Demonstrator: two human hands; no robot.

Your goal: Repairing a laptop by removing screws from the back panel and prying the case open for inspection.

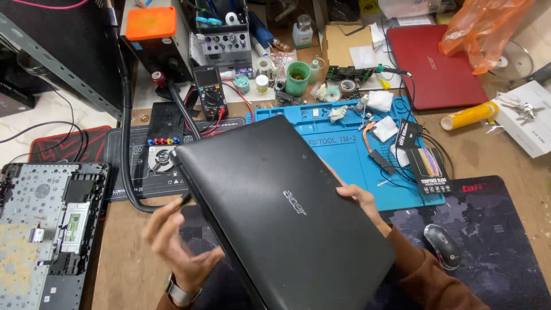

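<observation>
While a stripped keyboard frame lies at the far left, the left hand hovers blurred with fingers spread open beside a black laptop. That closed laptop tilts above the desk, its right edge gripped by the right hand. A mouse sits further right.

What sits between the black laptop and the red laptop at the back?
Head view: between the black laptop and red laptop lies the blue repair mat, strewn with white wipes and small parts.
</observation>
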